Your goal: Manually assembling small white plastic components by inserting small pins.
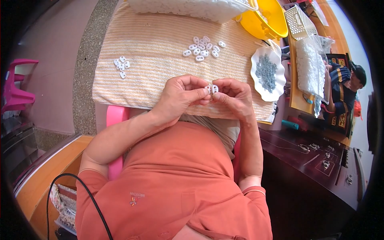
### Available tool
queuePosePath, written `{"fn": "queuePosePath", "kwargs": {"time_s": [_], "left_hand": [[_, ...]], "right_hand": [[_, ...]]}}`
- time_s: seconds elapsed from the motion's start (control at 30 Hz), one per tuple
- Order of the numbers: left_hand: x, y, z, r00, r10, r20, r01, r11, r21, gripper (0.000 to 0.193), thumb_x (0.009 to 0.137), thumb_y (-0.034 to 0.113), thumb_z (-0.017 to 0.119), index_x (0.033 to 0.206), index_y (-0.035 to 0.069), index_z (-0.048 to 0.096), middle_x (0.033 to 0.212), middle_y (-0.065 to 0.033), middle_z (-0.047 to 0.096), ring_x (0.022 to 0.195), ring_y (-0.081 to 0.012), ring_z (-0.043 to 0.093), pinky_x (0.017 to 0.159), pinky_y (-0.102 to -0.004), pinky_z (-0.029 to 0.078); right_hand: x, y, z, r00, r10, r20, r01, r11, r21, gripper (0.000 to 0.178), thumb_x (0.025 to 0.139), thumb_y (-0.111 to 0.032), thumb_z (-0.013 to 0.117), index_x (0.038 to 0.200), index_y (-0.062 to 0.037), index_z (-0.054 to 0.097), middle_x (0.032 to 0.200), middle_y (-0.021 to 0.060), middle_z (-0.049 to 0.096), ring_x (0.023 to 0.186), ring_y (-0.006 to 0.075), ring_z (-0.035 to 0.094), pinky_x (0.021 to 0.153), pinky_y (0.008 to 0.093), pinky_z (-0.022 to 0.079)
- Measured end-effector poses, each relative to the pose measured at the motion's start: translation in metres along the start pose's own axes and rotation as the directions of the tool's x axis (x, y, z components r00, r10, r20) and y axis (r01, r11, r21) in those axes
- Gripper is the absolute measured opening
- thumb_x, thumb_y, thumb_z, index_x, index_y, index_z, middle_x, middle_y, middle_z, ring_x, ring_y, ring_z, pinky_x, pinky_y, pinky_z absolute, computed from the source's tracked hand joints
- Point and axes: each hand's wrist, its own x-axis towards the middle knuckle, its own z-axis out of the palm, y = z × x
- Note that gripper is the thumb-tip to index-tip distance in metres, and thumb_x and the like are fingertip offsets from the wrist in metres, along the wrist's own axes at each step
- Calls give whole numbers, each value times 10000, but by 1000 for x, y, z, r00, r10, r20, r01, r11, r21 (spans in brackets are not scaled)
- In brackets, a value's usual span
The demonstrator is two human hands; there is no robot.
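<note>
Two small white plastic pieces (211,89) are pinched between left hand (181,97) and right hand (236,98) above the striped cloth's (152,52) near edge; they are best kept squarely aligned while pressed.

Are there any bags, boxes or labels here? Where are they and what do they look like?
Clear plastic bag: right of the striped cloth, long, full of small white pieces.
Clear plastic box: top edge, behind the cloth, holding white pieces.
White lattice basket: top right, beside the yellow bowl.
Small printed logo: on the orange shirt, too small to make out.
No signs or screens show.
</note>
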Motion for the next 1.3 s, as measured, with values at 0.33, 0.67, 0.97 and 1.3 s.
{"fn": "queuePosePath", "kwargs": {"time_s": [0.33, 0.67, 0.97, 1.3], "left_hand": [[0, 0, 1, 1000, -2, -4, 2, 1000, 13, 148, 872, 26, 634, 1011, -19, 609, 899, -80, 660, 789, -131, 648, 735, -265, 570], [-1, 2, 2, 1000, -7, -7, 8, 999, 37, 138, 871, 37, 641, 993, -16, 606, 887, -77, 655, 781, -134, 647, 726, -264, 564], [0, 2, 2, 1000, -5, 1, 5, 999, 40, 145, 867, 37, 646, 996, -16, 606, 892, -77, 655, 782, -133, 647, 723, -263, 563], [-2, 5, 2, 999, -39, 16, 38, 999, 28, 153, 864, 35, 642, 1001, -21, 604, 910, -84, 661, 780, -130, 648, 709, -250, 562]], "right_hand": [[0, 1, 0, 1000, 6, 20, -5, 1000, -21, 309, 825, 45, 668, 1124, 63, 591, 982, 146, 678, 882, 184, 670, 780, 284, 556], [0, -3, 6, 1000, 7, 13, -8, 999, 39, 311, 820, 54, 667, 1123, 65, 596, 984, 149, 678, 878, 187, 671, 782, 289, 560], [0, -4, 7, 1000, 7, 27, -8, 999, 49, 294, 822, 53, 667, 1111, 55, 611, 972, 134, 682, 877, 176, 668, 784, 282, 560], [0, -3, 8, 999, 21, 38, -26, 991, 130, 264, 841, 15, 664, 1090, 78, 603, 948, 136, 684, 849, 177, 679, 753, 281, 566]]}}
